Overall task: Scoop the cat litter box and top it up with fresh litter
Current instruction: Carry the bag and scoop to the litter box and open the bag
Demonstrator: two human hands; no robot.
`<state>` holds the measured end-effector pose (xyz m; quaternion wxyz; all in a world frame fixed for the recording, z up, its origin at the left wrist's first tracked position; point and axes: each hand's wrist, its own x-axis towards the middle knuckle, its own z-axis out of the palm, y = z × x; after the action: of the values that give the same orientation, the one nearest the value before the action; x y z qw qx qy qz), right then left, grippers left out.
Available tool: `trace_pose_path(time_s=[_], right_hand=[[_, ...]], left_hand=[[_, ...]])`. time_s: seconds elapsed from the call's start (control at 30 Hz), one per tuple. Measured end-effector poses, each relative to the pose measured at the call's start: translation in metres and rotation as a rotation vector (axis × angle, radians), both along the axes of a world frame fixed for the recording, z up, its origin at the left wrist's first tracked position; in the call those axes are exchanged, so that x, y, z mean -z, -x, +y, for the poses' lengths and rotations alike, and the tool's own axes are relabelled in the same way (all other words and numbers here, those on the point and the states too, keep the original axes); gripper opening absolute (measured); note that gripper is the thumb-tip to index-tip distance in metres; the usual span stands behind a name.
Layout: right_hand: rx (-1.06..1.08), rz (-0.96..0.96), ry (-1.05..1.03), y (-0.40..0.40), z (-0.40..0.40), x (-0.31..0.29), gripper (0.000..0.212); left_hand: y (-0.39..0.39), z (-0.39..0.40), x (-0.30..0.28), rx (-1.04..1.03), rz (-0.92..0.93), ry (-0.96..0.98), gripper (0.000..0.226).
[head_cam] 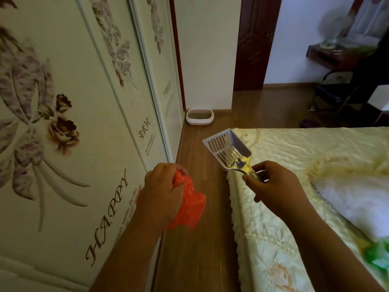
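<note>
A pale litter box (200, 116) with grey litter in it sits on the wooden floor far ahead, against the wall by the wardrobe's end. My left hand (163, 190) grips a crumpled orange plastic bag (189, 209) that hangs below the fist. My right hand (273, 186) pinches the handle of a white slotted litter scoop (226, 148), whose head points up and away toward the box. Both hands are well short of the box.
A wardrobe (73, 123) with flower-printed sliding doors runs along the left. A bed with a cream quilt (294, 186) fills the right, leaving a narrow strip of floor (195, 239) between. A green object (376, 256) lies on the bed. A doorway with a dark chair (334, 89) is beyond.
</note>
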<state>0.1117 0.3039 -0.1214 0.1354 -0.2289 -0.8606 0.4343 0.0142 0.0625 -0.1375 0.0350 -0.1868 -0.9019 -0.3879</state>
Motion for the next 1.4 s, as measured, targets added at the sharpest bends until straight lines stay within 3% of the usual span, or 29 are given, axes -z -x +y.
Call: trace_pose_path(time_s=[0.33,0.67,0.87,1.17,1.4], right_hand=[[0.021,-0.110,-0.009,0.099,0.032,0.018,0.022],[0.100,-0.115,-0.066,0.238,0.040,-0.003,0.023],[0.119,-0.129,-0.048,0.295,0.041,0.002,0.026],[0.090,-0.139,-0.007,0.394,0.075,0.029,0.037],[0.018,-0.123,0.036,0.488,0.145,0.041,0.033]], left_hand=[[0.112,0.036,0.025,0.039,-0.051,0.012,0.022],[0.273,0.065,0.001,0.128,0.034,-0.085,0.017],[0.335,0.071,-0.003,0.155,-0.020,-0.120,0.017],[0.422,0.094,0.018,0.095,-0.036,-0.058,0.020],[0.489,0.160,0.017,0.042,-0.022,0.023,0.022]])
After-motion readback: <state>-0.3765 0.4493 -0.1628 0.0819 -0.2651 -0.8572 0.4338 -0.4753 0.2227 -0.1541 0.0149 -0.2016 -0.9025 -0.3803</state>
